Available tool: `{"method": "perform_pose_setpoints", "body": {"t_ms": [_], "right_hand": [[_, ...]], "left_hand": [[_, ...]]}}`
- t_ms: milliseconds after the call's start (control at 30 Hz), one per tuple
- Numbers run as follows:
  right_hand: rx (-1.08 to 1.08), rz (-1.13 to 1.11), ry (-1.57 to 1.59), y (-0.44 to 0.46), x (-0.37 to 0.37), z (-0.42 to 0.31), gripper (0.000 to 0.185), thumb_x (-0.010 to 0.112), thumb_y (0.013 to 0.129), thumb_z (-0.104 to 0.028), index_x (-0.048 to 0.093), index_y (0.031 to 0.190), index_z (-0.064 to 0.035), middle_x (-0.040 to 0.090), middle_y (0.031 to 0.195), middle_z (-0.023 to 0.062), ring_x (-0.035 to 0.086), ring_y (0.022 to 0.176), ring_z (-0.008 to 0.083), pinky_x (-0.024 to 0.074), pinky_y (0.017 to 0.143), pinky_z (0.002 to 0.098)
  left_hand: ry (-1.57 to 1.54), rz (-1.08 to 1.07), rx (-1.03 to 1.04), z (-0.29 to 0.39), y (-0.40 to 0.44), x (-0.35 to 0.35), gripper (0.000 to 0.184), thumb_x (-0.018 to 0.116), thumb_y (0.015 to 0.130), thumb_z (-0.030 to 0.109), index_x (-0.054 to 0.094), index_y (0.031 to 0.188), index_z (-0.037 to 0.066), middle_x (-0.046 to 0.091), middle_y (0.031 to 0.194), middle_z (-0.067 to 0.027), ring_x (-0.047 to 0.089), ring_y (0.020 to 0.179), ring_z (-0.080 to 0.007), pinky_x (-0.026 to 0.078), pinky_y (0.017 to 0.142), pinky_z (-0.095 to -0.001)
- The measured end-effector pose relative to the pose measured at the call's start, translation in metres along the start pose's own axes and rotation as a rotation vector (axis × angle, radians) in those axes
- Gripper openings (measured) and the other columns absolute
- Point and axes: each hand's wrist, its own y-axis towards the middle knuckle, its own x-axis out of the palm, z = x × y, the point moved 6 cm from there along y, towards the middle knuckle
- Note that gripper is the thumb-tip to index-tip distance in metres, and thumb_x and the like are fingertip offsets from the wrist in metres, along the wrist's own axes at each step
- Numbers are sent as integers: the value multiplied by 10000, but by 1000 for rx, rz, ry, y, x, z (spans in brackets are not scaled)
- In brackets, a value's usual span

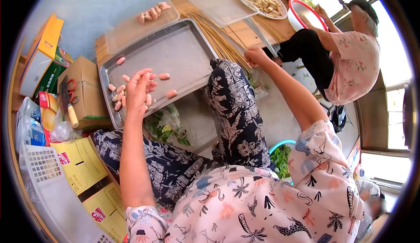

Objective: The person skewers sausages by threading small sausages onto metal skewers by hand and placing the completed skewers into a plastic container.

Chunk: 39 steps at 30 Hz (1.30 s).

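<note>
My left hand [141,89] is over the left part of a shallow metal tray [179,46], palm partly turned up. Its fingers are loosely bent and apart, with nothing plain to see in them. Around it in the tray lie several short pink sausages [164,76], some bunched beside and under the hand. My right hand [256,57] is closed at the near ends of a bundle of thin bamboo skewers [208,26], right of the tray. What its fingers pinch, if anything, is too small to make out.
Behind the tray, a clear plastic box [118,35] holds sausage pieces [154,13]. Another clear container [218,2] and a plate of cut food [264,2] are farther right. A person [354,63] sits by a red-rimmed bowl [302,13]. Scissors [72,89] hang on a carton [87,85].
</note>
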Motion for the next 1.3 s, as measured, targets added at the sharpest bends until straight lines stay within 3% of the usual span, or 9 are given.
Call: {"method": "perform_pose_setpoints", "body": {"t_ms": [33, 133, 267, 400, 633, 733, 933, 1200, 1300], "right_hand": [[-13, 0, -5, -7, -3, -8, 212, 566, 793, -237, 592, 715, -42, 597, 652, 32, 573, 536, 126, 451, 507, 283], [249, -354, 921, -53, 19, -43, 151, 512, 833, -152, 515, 694, -93, 525, 610, 2, 439, 477, 116, 357, 450, 271], [84, -463, 980, -118, 28, -108, 175, 489, 847, -150, 531, 711, -49, 518, 631, 31, 440, 499, 130, 351, 476, 264], [-155, -581, 787, -171, 67, -143, 177, 488, 851, -154, 547, 728, -41, 546, 647, 51, 454, 501, 128, 351, 477, 243], [-218, -690, 439, -226, 160, -132, 88, 497, 830, -62, 548, 760, -49, 552, 687, 19, 466, 544, 73, 361, 505, 194], [-208, -723, 350, -235, 179, -123, 91, 504, 836, -68, 541, 754, -51, 540, 685, 4, 460, 554, 56, 356, 507, 191], [-313, -910, -76, -234, 175, -122, 207, 539, 927, -196, 618, 1003, -20, 623, 796, 10, 514, 594, 52, 437, 564, 197], [-685, -920, -318, -220, 170, -153, 322, 577, 834, -130, 557, 1128, -3, 648, 838, 61, 563, 630, 118, 472, 635, 246], [-472, -956, -239, -203, 170, -152, 383, 615, 848, -130, 519, 1199, -12, 646, 918, 47, 569, 681, 98, 482, 639, 243]], "left_hand": [[-18, -4, -3, 0, 0, -1, 238, 517, 945, 199, 568, 1111, 38, 637, 949, -44, 597, 762, -89, 488, 669, -220], [-66, -8, -13, 2, -2, -1, 238, 517, 944, 210, 572, 1113, 52, 633, 950, -48, 598, 764, -102, 490, 682, -226], [-146, -23, -32, 1, -3, -2, 250, 521, 944, 234, 574, 1113, 59, 620, 962, -58, 593, 791, -116, 491, 702, -238], [-308, -66, -72, -1, -1, -7, 336, 531, 937, 291, 533, 1158, 38, 597, 1020, -95, 568, 790, -129, 488, 697, -247], [-611, -57, -132, -2, -2, -19, 451, 533, 929, 349, 458, 1217, 10, 570, 1070, -155, 445, 613, -111, 415, 557, -233], [-619, 39, -116, 7, -11, -25, 272, 445, 971, 221, 487, 1150, 19, 564, 808, -120, 383, 475, -105, 380, 471, -250], [-606, 39, -90, 6, -9, -35, 231, 461, 958, 196, 542, 1080, 18, 516, 702, -55, 396, 482, -116, 450, 529, -315], [-600, -2, -65, 7, -4, -40, 258, 471, 952, 215, 542, 1108, 22, 513, 710, -42, 419, 493, -123, 504, 623, -394], [-604, 3, -64, 4, 0, -43, 263, 484, 954, 195, 566, 1128, 15, 528, 704, -24, 426, 520, -95, 342, 481, -228]]}}
